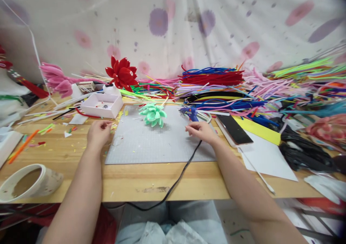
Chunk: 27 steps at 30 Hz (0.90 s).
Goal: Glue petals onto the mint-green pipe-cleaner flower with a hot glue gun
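A mint-green fuzzy flower (153,115) rests on the grey cutting mat (151,148), between my two hands and touched by neither. My left hand (98,133) is at the mat's left edge, fingers curled in, with nothing visible in them. On the mat's right side my right hand (202,131) has its fingers bent together, also with no object showing. Just behind it stands a blue hot glue gun (190,113); its black cord (181,177) runs below my right hand and over the table's front edge.
A white box (102,106), a red flower (122,73) and a pink flower (57,79) are at the back left. Bundles of coloured pipe cleaners (213,78) line the back. A phone (234,128) lies at right; a cup of brown liquid (50,181) stands front left.
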Tool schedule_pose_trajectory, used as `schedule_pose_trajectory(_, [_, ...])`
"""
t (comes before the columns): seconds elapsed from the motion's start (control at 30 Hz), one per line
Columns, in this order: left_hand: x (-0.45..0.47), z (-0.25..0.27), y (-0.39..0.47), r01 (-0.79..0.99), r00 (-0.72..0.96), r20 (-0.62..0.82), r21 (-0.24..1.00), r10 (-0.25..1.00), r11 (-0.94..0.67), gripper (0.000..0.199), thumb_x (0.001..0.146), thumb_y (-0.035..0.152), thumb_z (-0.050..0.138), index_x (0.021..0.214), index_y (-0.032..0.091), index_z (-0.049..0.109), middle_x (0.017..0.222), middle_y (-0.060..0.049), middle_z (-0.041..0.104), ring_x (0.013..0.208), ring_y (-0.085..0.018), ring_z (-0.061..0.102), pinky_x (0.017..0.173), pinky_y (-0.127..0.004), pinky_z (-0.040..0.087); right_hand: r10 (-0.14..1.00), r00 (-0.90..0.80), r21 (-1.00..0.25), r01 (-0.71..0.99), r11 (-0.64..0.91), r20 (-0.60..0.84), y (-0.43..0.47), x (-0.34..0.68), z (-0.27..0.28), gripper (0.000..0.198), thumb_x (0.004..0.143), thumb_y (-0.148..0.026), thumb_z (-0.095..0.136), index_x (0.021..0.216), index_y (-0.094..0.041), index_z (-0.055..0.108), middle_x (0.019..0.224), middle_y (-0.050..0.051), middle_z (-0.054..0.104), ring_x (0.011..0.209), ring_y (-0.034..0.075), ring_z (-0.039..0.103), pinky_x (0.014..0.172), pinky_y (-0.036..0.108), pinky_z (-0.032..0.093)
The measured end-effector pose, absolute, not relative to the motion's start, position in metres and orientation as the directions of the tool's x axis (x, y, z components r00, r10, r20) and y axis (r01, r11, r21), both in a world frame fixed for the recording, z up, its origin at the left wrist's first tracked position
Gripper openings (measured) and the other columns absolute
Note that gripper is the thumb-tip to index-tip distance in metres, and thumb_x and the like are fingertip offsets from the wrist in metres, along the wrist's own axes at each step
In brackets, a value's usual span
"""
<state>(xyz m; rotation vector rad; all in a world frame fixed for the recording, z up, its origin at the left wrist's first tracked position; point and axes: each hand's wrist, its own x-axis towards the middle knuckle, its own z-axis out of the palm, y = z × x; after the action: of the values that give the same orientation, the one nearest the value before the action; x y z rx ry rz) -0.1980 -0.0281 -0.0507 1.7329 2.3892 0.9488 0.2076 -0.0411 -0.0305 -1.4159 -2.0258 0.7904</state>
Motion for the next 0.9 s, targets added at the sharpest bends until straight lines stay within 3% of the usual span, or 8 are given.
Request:
schedule_pose_trajectory(0.1, [-0.188, -0.048, -0.027, 0.878, -0.336, 0.312, 0.444, 0.888, 0.176, 0.023, 0.073, 0.028, 0.05, 0.084, 0.018, 0.067, 0.08, -0.008, 0.061, 0.08, -0.022, 0.055, 0.071, -0.033, 0.043, 0.909, -0.374, -0.821, 0.567, 0.065, -0.187, -0.037, 0.227, -0.029, 0.04, 0.072, -0.054, 0.055, 0.061, -0.016, 0.061, 0.049, 0.001, 0.055, 0.043, 0.01, 0.046, 0.047, 0.025, 0.036])
schedule_pose_trajectory(0.23, [-0.183, -0.046, -0.027, 0.863, -0.431, 0.358, 0.431, 0.828, 0.263, 0.027, 0.076, 0.023, 0.044, 0.091, 0.017, 0.066, 0.084, -0.01, 0.06, 0.085, -0.025, 0.054, 0.076, -0.036, 0.042, 0.889, -0.345, -0.838, 0.541, -0.075, -0.302, -0.034, 0.248, -0.028, 0.044, 0.067, -0.058, 0.059, 0.056, -0.015, 0.058, 0.046, 0.002, 0.053, 0.041, 0.01, 0.044, 0.044, 0.024, 0.032])
schedule_pose_trajectory(0.53, [-0.19, -0.043, -0.025, 0.849, -0.465, 0.346, 0.435, 0.815, 0.3, 0.026, 0.078, 0.028, 0.045, 0.091, 0.018, 0.065, 0.084, -0.01, 0.06, 0.086, -0.025, 0.054, 0.074, -0.037, 0.042, 0.998, -0.013, -0.791, 0.61, -0.047, -0.069, -0.031, 0.259, -0.03, 0.051, 0.067, -0.063, 0.056, 0.049, -0.018, 0.039, 0.045, -0.006, 0.027, 0.043, 0.006, 0.023, 0.045, 0.025, 0.018])
schedule_pose_trajectory(0.9, [-0.198, -0.052, -0.017, 0.864, -0.447, 0.237, 0.363, 0.862, 0.349, 0.025, 0.073, 0.034, 0.055, 0.087, 0.017, 0.067, 0.086, -0.009, 0.061, 0.087, -0.024, 0.054, 0.076, -0.036, 0.041, 0.958, 0.2, -0.741, 0.671, 0.017, 0.204, -0.009, 0.246, -0.058, 0.045, 0.062, -0.06, 0.061, 0.063, -0.021, 0.04, 0.054, -0.004, 0.04, 0.051, 0.01, 0.034, 0.05, 0.025, 0.026])
